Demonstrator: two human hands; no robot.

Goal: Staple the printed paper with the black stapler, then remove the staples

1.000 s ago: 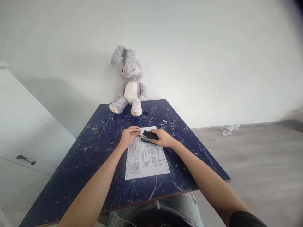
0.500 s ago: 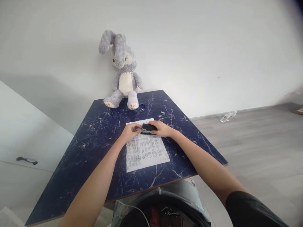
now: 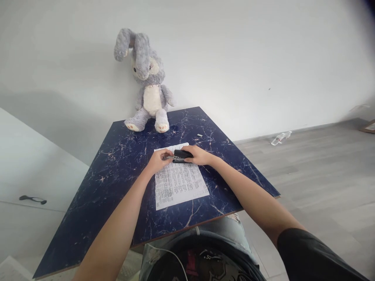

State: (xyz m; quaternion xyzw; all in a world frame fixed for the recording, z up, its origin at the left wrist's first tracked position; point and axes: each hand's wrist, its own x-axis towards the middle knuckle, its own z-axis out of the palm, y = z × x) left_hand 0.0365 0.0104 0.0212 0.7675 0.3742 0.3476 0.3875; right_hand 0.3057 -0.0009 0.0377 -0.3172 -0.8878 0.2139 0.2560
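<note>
A black stapler (image 3: 183, 153) is held over the upper part of a printed sheet of paper (image 3: 180, 187). My right hand (image 3: 198, 155) is closed around the stapler's right end, thumb below and fingers above. Its top arm and base stand a little apart. At the other end, my left hand (image 3: 161, 159) pinches a slim metal part (image 3: 168, 157) that sticks out of the stapler to the left. The fingertips of my left hand partly cover that metal piece. The paper lies flat on the dark blue marbled table (image 3: 117, 183).
A grey plush rabbit (image 3: 150, 86) sits at the table's back edge against the wall. A small pale strip (image 3: 199, 135) lies beyond the paper. Clear plastic bottles (image 3: 280, 138) lie on the floor at right; a white cabinet (image 3: 32, 164) stands left.
The view has shifted slightly, so the table and rabbit appear a bit higher and further left. Both hands keep their hold on the stapler and its metal part, with little visible movement.
</note>
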